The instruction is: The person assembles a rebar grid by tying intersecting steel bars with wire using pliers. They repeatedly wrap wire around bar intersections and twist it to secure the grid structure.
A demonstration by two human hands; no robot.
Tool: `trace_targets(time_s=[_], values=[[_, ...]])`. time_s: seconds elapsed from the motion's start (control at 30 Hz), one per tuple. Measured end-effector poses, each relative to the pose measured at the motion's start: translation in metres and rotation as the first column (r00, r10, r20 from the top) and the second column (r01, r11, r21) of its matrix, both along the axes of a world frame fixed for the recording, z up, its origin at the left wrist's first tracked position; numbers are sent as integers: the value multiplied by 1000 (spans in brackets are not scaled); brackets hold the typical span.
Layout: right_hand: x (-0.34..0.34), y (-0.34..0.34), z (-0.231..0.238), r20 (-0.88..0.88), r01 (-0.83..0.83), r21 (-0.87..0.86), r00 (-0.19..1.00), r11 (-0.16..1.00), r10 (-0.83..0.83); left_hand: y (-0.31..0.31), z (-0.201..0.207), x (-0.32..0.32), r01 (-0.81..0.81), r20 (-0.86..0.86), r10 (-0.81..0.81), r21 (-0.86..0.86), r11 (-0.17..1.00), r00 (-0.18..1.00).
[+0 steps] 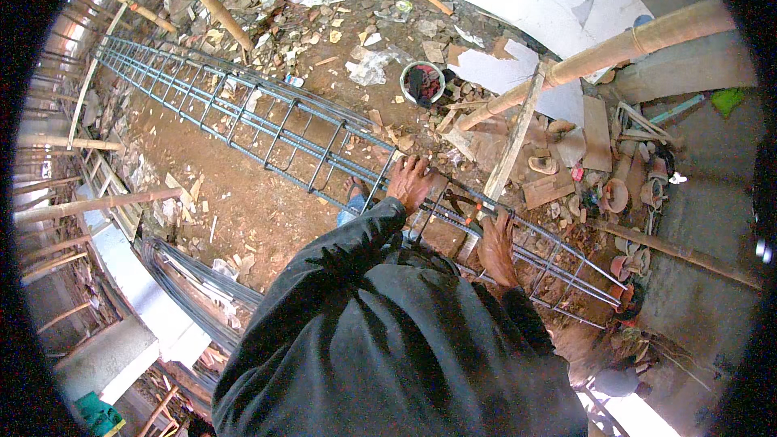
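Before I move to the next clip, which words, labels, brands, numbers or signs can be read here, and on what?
None can be read.
The steel bar cage and dark jacket show no legible lettering.
Any print on the crumpled plastic is too blurred to tell.

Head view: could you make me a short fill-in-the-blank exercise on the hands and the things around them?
1. On the rebar cage, the left hand sits to the picture's ____ of the right hand.
2. Of the two hands, the orange-marked tool is nearer the ____ one.
3. The round bucket appears ____ the left hand, nearer the picture's top edge.

Missing words: left; right; above.
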State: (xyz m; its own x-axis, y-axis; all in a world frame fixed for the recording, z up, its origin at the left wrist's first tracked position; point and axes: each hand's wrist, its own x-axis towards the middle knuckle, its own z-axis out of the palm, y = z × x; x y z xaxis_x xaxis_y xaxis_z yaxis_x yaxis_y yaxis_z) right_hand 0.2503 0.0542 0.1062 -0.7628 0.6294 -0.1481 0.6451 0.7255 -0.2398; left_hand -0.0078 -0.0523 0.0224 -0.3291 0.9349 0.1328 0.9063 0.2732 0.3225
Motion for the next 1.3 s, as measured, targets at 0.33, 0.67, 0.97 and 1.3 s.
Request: trace_targets(time_s=[0.33,0.67,0.97,1.3], values=[[9,6,10,220,93,-193,974,977,-50,-1,17,-7,38,5,-39,11,999,999],[9,16,53,201,-51,-78,977,996,66,-1,46,-23,-113,159,95,111,987,983],[-21,51,64,244,-355,307,926,883,287,-15,46,-15,-401,960,130,-20,916,247],[-40,71,78,379,-515,224,828,828,413,30,7,-13,-172,873,-22,121,978,487]])
